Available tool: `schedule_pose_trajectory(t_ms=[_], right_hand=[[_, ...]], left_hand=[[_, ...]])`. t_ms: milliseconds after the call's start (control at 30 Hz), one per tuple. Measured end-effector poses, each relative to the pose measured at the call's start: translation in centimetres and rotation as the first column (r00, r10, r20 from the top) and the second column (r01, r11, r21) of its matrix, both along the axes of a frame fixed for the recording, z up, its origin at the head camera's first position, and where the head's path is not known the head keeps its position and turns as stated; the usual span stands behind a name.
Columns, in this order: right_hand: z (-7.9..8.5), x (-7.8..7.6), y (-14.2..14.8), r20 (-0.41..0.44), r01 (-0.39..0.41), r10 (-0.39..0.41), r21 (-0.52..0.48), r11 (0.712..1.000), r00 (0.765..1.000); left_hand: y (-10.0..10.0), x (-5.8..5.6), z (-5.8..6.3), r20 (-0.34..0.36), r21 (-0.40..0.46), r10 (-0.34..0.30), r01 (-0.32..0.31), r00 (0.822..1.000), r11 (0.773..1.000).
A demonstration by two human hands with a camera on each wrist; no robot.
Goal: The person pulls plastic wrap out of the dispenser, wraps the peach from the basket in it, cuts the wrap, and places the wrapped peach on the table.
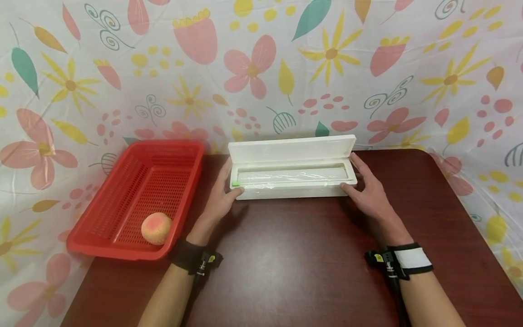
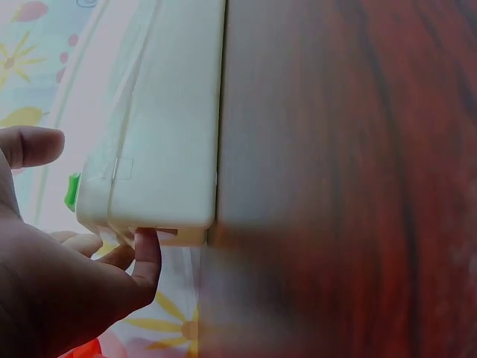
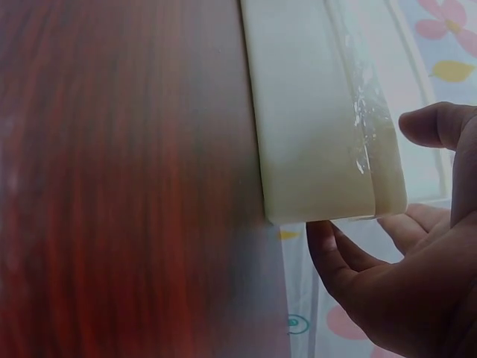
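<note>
A white cling film dispenser (image 1: 294, 191) stands at the back of the table, its long lid (image 1: 292, 150) raised. Inside lies a roll of clear film (image 1: 292, 175), with film drawn over the front edge. A small green slider (image 1: 235, 184) sits at its left end. My left hand (image 1: 219, 200) holds the left end, fingers against the end face and thumb near the front corner. At the opposite end, my right hand (image 1: 369, 195) holds the dispenser likewise. Fingertips (image 2: 147, 250) touch the end's lower part in the left wrist view; in the right wrist view other fingertips (image 3: 322, 235) do the same.
To the left, a red plastic basket (image 1: 185, 200) overhangs the table's edge and holds a round peach-coloured fruit (image 1: 156, 228). The dark red-brown wooden table (image 1: 294, 259) has a rounded back right corner. Behind it hangs a flower-patterned cloth (image 1: 261, 109).
</note>
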State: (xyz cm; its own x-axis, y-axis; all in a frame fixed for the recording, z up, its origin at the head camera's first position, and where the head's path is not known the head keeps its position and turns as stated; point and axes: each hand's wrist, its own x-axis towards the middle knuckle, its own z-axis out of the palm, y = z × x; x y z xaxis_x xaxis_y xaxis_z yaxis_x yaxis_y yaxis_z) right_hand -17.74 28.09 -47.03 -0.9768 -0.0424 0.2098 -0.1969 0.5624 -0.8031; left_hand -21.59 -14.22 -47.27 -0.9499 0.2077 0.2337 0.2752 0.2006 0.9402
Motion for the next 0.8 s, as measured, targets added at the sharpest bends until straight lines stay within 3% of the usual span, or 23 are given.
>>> schedule_pose_trajectory(t_ms=[400, 667, 800], right_hand=[[0.2, 0.0, -0.2, 0.009, -0.008, 0.008, 0.019, 1.000, 1.000], [0.1, -0.1, -0.1, 0.018, -0.014, 0.014, 0.018, 1.000, 1.000], [0.1, 0.0, 0.0, 0.027, -0.003, 0.003, 0.024, 1.000, 1.000]], left_hand=[[0.1, 0.1, 0.3, 0.061, 0.007, 0.025, -0.025, 0.998, 1.000], [0.1, 0.1, 1.2, 0.096, 0.035, -0.005, 0.002, 0.995, 0.999], [0.2, -0.1, 0.9, 0.093, 0.019, 0.003, -0.005, 0.996, 1.000]])
